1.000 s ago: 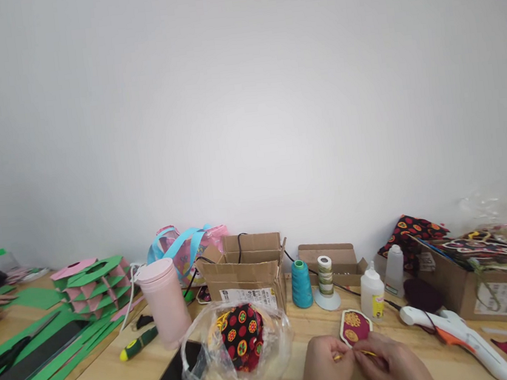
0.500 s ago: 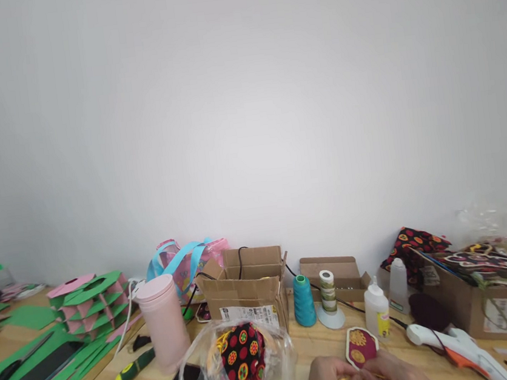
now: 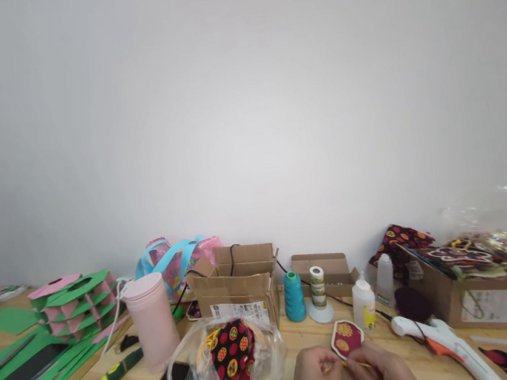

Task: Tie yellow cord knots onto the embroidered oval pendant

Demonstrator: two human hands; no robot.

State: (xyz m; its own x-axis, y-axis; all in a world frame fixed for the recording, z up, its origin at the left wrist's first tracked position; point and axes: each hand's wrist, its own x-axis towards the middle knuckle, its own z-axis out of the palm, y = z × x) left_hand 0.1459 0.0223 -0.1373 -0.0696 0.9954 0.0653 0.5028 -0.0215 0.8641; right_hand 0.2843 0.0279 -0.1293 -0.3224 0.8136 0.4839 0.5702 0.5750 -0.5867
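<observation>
My left hand (image 3: 312, 377) and my right hand (image 3: 382, 373) meet at the bottom edge of the view and pinch a thin yellow cord (image 3: 346, 363) between their fingertips. Just behind them a small maroon fabric piece (image 3: 345, 339) with yellow flowers and a white rim lies on the wooden table (image 3: 293, 338). To the left of my left hand sits a clear plastic bag (image 3: 227, 364) holding black cloth with red and yellow dots.
A white glue gun (image 3: 439, 339) lies at the right, two glue bottles (image 3: 364, 307) and two thread spools (image 3: 294, 296) behind. Cardboard boxes (image 3: 237, 286) stand at the back, a pink tumbler (image 3: 152, 320), a screwdriver (image 3: 118, 368) and green paper pieces (image 3: 71, 296) at the left.
The view has shifted slightly to the right, so everything sits a little further left. My hands stay together on the yellow cord, fingers working it.
</observation>
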